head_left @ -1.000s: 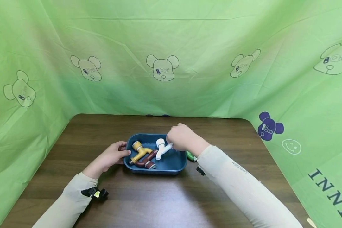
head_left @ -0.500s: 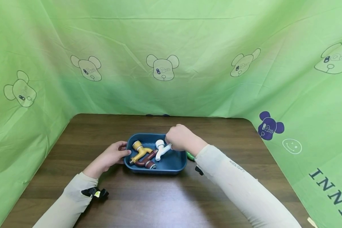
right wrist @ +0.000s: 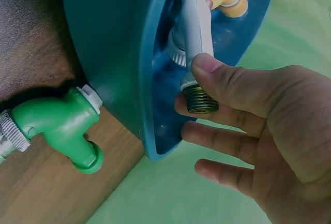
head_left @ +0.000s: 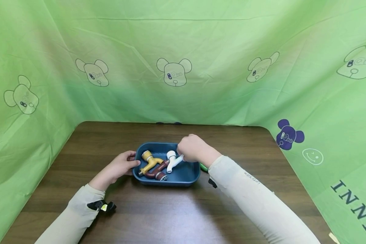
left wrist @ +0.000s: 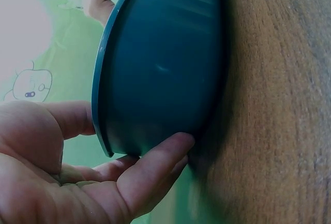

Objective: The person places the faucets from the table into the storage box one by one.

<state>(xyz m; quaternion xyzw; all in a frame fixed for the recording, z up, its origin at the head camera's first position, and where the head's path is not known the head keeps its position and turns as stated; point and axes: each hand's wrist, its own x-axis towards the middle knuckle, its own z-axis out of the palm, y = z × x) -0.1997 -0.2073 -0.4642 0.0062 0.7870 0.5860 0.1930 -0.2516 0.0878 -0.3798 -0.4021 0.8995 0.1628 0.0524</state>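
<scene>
A white tap (head_left: 172, 162) lies slanted in the blue basin (head_left: 183, 184), its threaded end up by the right wall. My right hand (head_left: 195, 148) pinches that end between thumb and forefinger; in the right wrist view the brass thread (right wrist: 201, 100) shows past the thumb, the other fingers (right wrist: 222, 175) spread apart. My left hand (head_left: 122, 164) holds the basin's left end, a fingertip at the rim and others against the outer wall (left wrist: 160, 69). To the left inside the basin lie a yellow tap (head_left: 150, 162) and a dark red tap (head_left: 155, 171).
A green tap (right wrist: 62, 123) lies on the wooden table (head_left: 158, 210), just outside the basin's right end and partly hidden by my right arm in the head view. A green printed cloth (head_left: 177, 40) hangs behind the table and along both sides.
The white tap and my right hand have shifted very slightly down into the basin. My left hand and the basin stay where they were.
</scene>
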